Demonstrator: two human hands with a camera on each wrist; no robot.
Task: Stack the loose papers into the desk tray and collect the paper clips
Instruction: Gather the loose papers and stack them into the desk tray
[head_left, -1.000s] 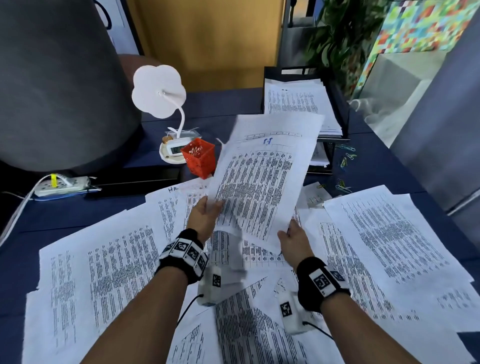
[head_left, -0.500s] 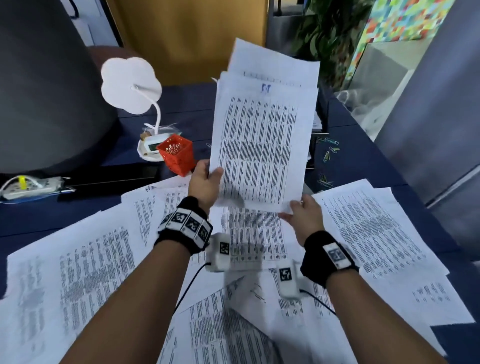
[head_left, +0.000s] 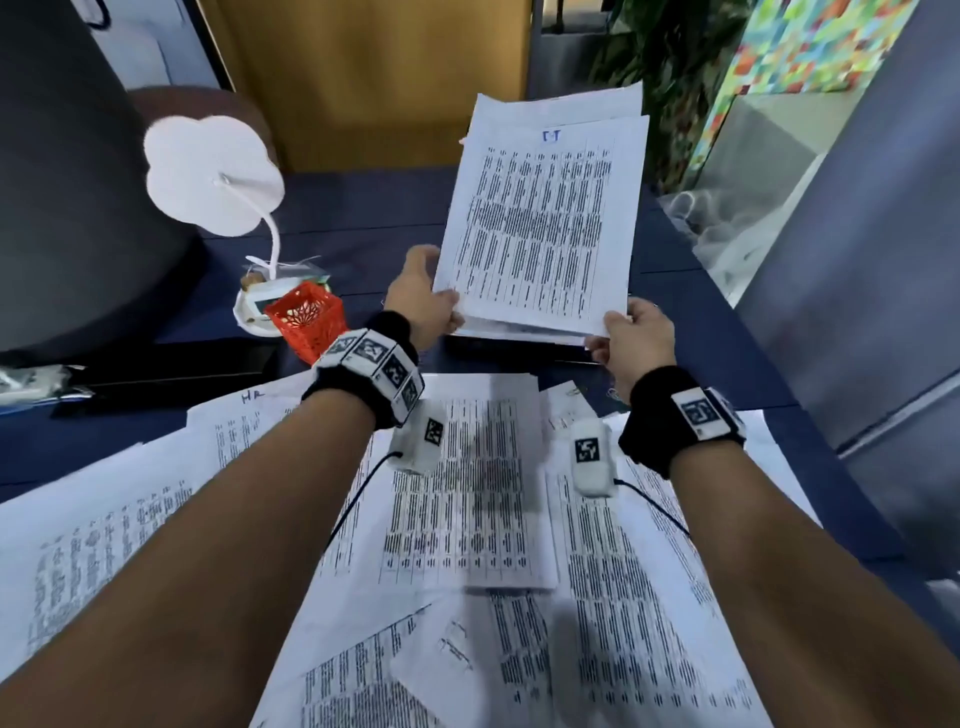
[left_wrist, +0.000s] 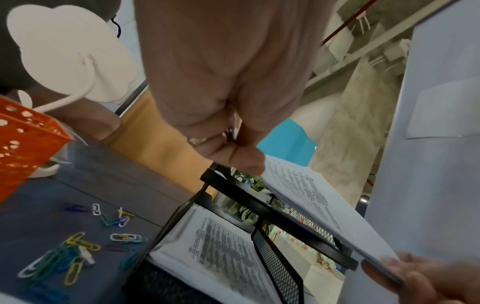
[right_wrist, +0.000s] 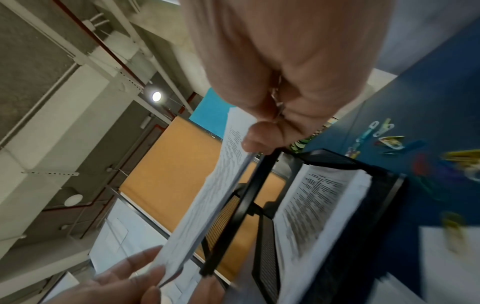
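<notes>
Both hands hold a stack of printed papers (head_left: 545, 223) by its near corners, tilted up over the black mesh desk tray (left_wrist: 275, 207). My left hand (head_left: 441, 299) pinches the left corner and my right hand (head_left: 615, 332) the right one. In the right wrist view the stack (right_wrist: 207, 205) hangs just above the tray's top rail (right_wrist: 246, 197). The tray's lower tier holds a pile of sheets (left_wrist: 221, 251). Coloured paper clips (left_wrist: 78, 246) lie loose on the blue desk left of the tray, and more clips (right_wrist: 384, 135) lie to its right. Loose sheets (head_left: 457, 493) cover the near desk.
An orange mesh pen cup (head_left: 306, 322) and a white flower-shaped lamp (head_left: 213, 176) stand left of the tray. A power strip (head_left: 21, 379) lies at the far left. A grey partition (head_left: 857, 312) borders the desk on the right.
Both hands have lifted the stack off the desk and carried it forward and up, from over the loose sheets to above the tray. The grip is unchanged.
</notes>
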